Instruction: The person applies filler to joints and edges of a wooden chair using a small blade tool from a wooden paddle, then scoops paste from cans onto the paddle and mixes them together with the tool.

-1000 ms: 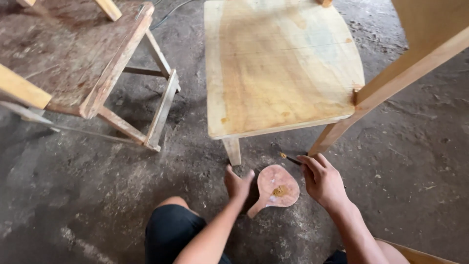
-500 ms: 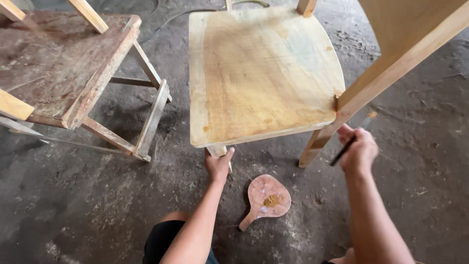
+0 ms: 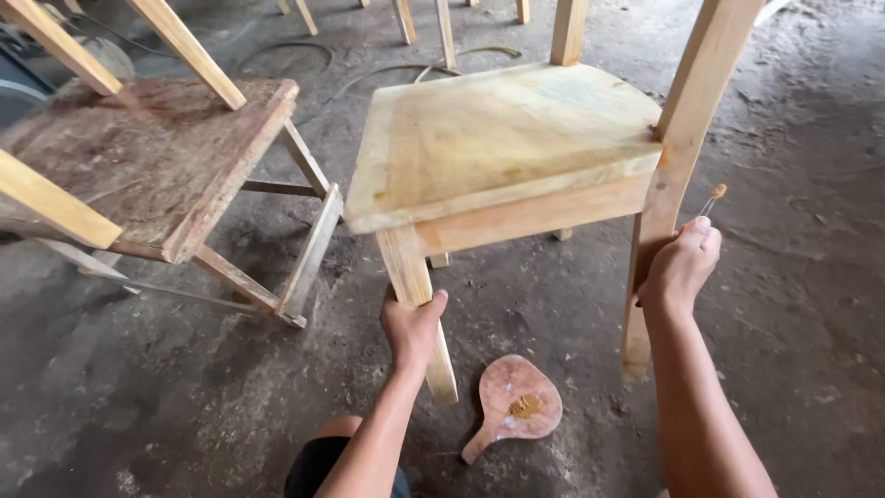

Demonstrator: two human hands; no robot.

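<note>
left hand (image 3: 412, 329) wrapping closed around chair front leg (image 3: 417, 304) | right hand (image 3: 680, 267) gripping rear leg (image 3: 656, 221), pinching thin stick (image 3: 712, 199) | paddle (image 3: 513, 406) lying at 6 o'clock on floor

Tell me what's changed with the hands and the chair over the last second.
Both hands left the floor paddle: the left hand rose and gripped the chair's front leg, the right hand rose to the other leg, carrying its thin stick. The round paddle stayed on the floor.
</note>
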